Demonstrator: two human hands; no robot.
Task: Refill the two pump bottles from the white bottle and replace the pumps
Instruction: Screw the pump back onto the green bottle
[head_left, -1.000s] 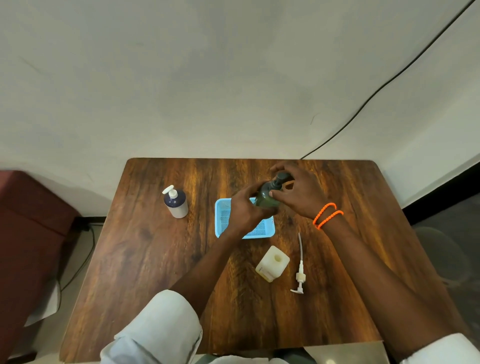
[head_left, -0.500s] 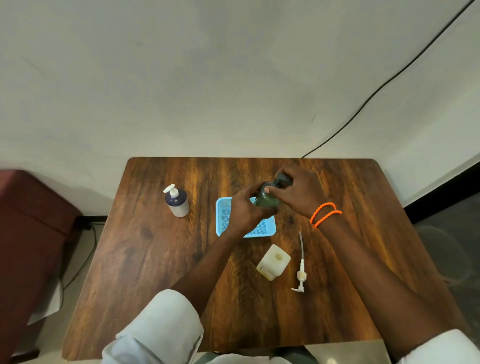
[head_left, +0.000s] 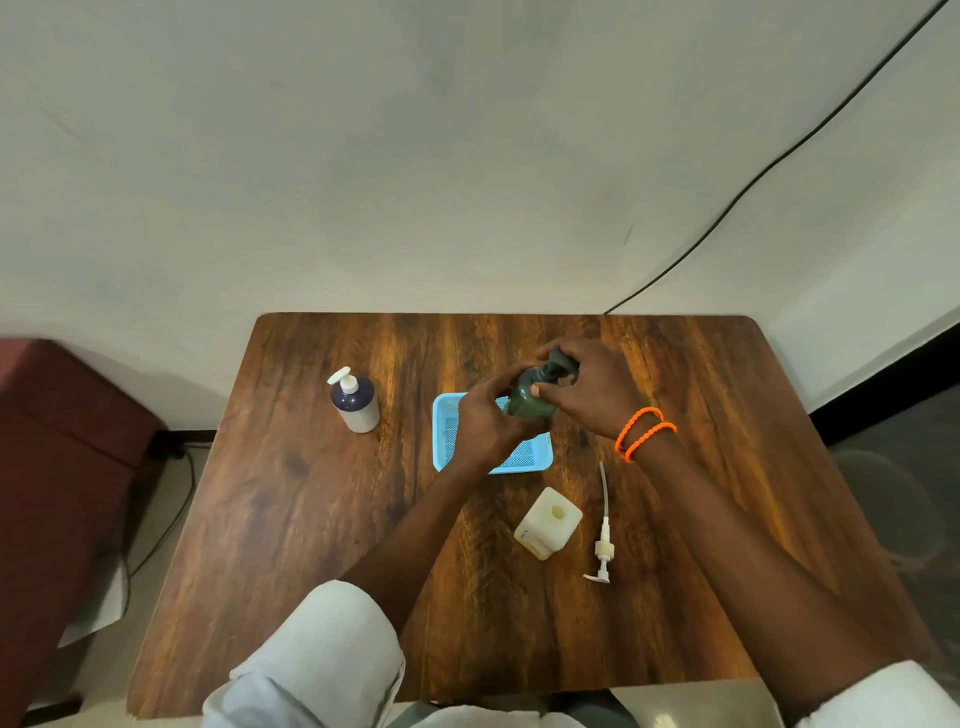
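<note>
A dark green pump bottle (head_left: 527, 397) is held over the far right corner of a blue mesh tray (head_left: 447, 431). My left hand (head_left: 485, 421) grips its body from the left. My right hand (head_left: 589, 389) holds its dark pump head (head_left: 558, 364) at the top, fingers curled round it. A cream square bottle (head_left: 548, 522) stands open, without a pump, nearer to me. Its white pump with a long tube (head_left: 603, 530) lies on the table just right of it. A dark blue bottle with a white pump (head_left: 356, 397) stands upright at the left.
The wooden table (head_left: 311, 519) stands against a pale wall, with a black cable (head_left: 753, 182) running up the wall at the right. A dark red seat (head_left: 57, 467) is beside the table's left edge. Orange bands (head_left: 644, 431) circle my right wrist.
My right hand has shifted round the green bottle's pump head, which now shows more between the fingers. The bottle and my left hand stay in place.
</note>
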